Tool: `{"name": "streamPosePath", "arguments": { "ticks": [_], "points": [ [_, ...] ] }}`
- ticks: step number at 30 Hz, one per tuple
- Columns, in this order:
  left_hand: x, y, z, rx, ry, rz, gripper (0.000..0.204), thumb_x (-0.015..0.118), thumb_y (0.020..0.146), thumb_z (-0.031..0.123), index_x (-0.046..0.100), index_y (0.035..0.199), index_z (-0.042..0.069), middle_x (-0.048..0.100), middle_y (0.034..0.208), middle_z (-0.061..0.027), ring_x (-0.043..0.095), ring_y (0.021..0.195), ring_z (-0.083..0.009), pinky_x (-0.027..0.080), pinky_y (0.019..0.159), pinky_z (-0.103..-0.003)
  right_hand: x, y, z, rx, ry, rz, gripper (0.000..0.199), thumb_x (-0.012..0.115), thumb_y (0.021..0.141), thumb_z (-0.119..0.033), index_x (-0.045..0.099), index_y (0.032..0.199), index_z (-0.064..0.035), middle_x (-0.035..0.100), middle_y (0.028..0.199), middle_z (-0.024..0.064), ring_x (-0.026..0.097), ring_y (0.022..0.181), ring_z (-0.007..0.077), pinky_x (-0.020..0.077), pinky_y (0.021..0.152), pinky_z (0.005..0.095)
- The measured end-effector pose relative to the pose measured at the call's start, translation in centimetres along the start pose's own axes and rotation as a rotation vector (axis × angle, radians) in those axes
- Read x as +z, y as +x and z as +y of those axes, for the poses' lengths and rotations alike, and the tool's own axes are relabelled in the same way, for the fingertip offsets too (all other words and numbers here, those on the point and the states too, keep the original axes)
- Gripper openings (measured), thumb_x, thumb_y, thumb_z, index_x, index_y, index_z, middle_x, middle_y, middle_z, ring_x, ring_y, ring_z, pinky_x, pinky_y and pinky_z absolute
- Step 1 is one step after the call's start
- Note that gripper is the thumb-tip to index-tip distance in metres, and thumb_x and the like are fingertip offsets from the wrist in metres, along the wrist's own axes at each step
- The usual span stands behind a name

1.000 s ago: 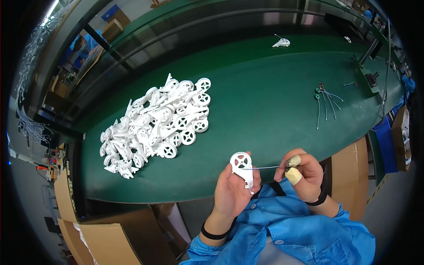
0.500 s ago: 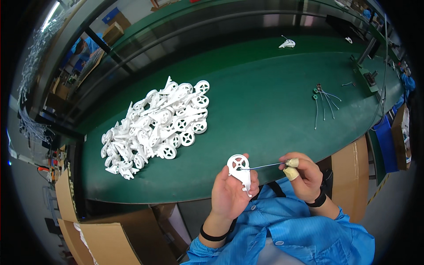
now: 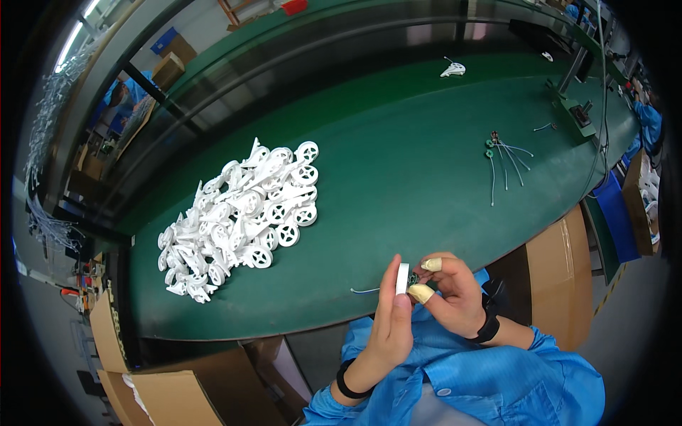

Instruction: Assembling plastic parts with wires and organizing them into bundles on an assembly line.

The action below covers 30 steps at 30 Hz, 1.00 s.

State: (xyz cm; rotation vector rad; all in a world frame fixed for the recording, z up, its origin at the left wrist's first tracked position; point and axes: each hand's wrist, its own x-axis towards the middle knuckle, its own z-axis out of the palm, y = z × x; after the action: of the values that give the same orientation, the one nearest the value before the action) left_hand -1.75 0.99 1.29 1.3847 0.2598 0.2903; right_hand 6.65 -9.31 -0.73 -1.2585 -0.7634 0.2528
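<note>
My left hand (image 3: 389, 330) grips a white plastic part with a round spoked end (image 3: 403, 278), now turned edge-on. Close against its right side, my right hand (image 3: 455, 295) pinches a small green round board (image 3: 413, 279) between thumb and index finger, both in pale finger covers. The fingers hide much of the board. A thin light wire (image 3: 365, 290) sticks out to the left of the left hand; its middle is hidden behind that hand. Both hands are over the table's front edge.
A large heap of matching white parts (image 3: 249, 206) lies on the green table (image 3: 398, 177). To the right are several small boards with wires (image 3: 495, 144). Another white part (image 3: 453, 69) rests at the back. Cardboard boxes (image 3: 565, 277) stand below the front edge.
The left hand has turned the white part from face-up to edge-on. My right hand has moved left up to it, and the wire now shows on the part's left side.
</note>
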Motion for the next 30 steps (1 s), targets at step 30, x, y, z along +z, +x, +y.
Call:
{"name": "streamPosePath", "arguments": {
  "ticks": [30],
  "points": [
    [0.3,-0.3,-1.5,0.016,-0.09,-0.008,0.065,0.027,0.101,0.043,0.02,0.142,-0.007,0.05,0.074,-0.0033,0.045,0.055,-0.0065,0.037,0.048,-0.02,-1.0,0.5,-0.3,-0.047,-0.363,-0.037,0.022,0.059,0.071,0.011,0.066,0.087,-0.0005,0.059,0.095,0.0088,0.057,0.081,0.021,0.0473,0.071,0.0314]
  ]
}}
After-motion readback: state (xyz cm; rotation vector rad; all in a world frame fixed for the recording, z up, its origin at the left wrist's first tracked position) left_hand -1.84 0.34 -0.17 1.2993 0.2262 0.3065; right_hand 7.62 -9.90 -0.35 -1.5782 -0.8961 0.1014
